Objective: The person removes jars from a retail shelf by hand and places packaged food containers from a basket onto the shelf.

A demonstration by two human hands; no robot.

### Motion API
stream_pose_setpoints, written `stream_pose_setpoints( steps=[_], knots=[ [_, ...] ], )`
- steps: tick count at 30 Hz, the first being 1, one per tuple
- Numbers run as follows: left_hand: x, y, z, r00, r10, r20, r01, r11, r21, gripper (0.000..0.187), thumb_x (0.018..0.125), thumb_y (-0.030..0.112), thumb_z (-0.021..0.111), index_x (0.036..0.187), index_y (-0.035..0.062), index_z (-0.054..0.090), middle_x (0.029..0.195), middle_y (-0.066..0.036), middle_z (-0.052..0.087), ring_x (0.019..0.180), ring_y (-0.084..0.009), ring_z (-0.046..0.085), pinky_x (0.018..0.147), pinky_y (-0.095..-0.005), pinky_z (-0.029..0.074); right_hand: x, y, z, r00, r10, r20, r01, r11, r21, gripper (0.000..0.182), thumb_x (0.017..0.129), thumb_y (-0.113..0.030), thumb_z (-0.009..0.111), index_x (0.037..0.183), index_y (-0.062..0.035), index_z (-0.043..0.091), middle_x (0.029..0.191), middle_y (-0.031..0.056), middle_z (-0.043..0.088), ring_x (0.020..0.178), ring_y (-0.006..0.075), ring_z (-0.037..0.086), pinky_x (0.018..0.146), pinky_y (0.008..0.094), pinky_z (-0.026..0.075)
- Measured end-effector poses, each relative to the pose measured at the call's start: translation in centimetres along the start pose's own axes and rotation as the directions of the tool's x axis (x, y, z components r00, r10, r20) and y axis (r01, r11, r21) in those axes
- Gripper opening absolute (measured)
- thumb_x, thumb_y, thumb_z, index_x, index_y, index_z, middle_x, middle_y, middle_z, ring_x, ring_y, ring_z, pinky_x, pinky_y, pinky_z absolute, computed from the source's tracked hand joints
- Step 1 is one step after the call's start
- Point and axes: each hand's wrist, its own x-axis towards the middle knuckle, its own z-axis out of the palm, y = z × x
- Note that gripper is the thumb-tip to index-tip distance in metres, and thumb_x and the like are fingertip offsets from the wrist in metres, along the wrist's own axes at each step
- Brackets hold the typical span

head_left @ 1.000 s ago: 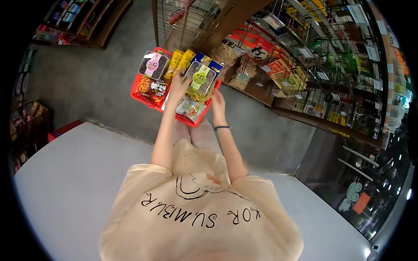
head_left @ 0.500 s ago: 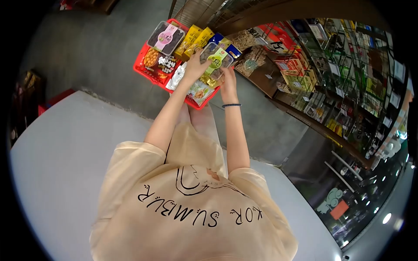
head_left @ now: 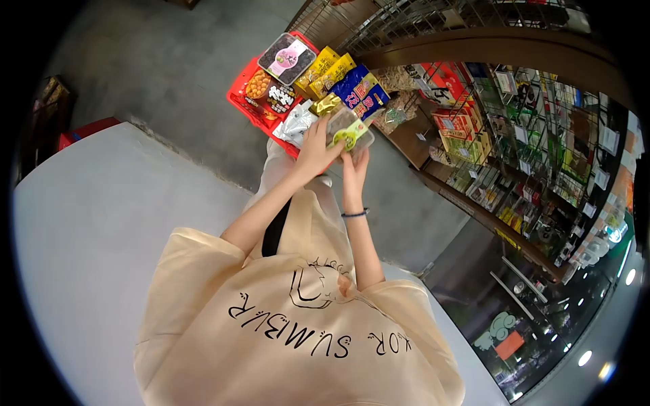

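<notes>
Both hands hold a clear plastic box with a green label (head_left: 349, 134) over the near right part of a red basket (head_left: 245, 111). Fingers of my left hand (head_left: 317, 147) lie on the box's left side. My right hand (head_left: 355, 174) grips its near edge from below. Inside the basket are a clear box with a pink label (head_left: 287, 59), yellow packets (head_left: 332, 73), a blue packet (head_left: 360, 93), a brown packet with round snacks (head_left: 269, 91) and a silver packet (head_left: 295, 124). The box hides the basket's near right corner.
Shelves and wire racks of packaged goods (head_left: 467, 128) stand on the right. A pale grey surface (head_left: 122, 223) lies at the left, beside the grey floor (head_left: 183, 81). A dark glass panel (head_left: 521, 291) is at the lower right.
The green-labelled box has moved toward my body with both hands, uncovering the blue packet. The basket appears further right in the view.
</notes>
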Motion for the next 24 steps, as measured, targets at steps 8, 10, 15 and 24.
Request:
stream_pose_setpoints(
  steps=[8,10,15,24],
  knots=[
    [-7.1,0.8,-0.5,0.995,-0.057,-0.077,0.057,0.998,-0.005,0.07,0.077,0.024,0.063,0.133,0.0003,0.028,0.132,-0.022,0.034,0.122,-0.0395,0.031,0.103,-0.0427,0.026,-5.3,2.1,-1.4,0.997,0.049,0.052,-0.051,0.998,0.04,0.073,0.083,0.001,0.052,0.138,0.0053,0.005,0.142,0.0204,0.02,0.13,0.0262,0.027,0.106,0.0329,0.026],
    [-8.5,0.1,0.1,0.993,-0.04,-0.11,0.039,0.999,-0.009,0.069,0.077,0.022,0.063,0.133,0.0,0.028,0.132,-0.022,0.034,0.122,-0.0391,0.031,0.103,-0.0424,0.026,-5.9,3.3,-2.2,0.997,0.014,0.075,-0.015,1.0,0.018,0.073,0.083,0.001,0.052,0.138,0.0057,0.005,0.143,0.0206,0.02,0.13,0.0264,0.027,0.106,0.033,0.025],
    [-11.2,0.6,2.0,0.993,0.002,-0.12,0.004,0.999,0.047,0.065,0.079,0.018,0.061,0.132,-0.0006,0.029,0.132,-0.023,0.036,0.122,-0.0381,0.032,0.102,-0.0416,0.027,-7.6,4.9,-5.6,0.99,-0.12,0.069,0.125,0.99,-0.066,0.067,0.085,0.0,0.05,0.139,0.0022,0.01,0.137,0.0159,0.032,0.122,0.0221,0.038,0.099,0.0314,0.034],
    [-12.9,5.4,9.9,0.979,0.201,-0.034,-0.2,0.979,0.039,0.064,0.076,0.014,0.063,0.128,-0.0066,0.032,0.121,-0.026,0.046,0.112,-0.0387,0.045,0.096,-0.0409,0.035,-10.1,2.0,-14.0,0.953,-0.285,-0.1,0.289,0.957,0.027,0.068,0.083,-0.002,0.053,0.138,0.0031,0.012,0.137,0.0185,0.032,0.127,0.0252,0.033,0.105,0.0326,0.025]
  ],
)
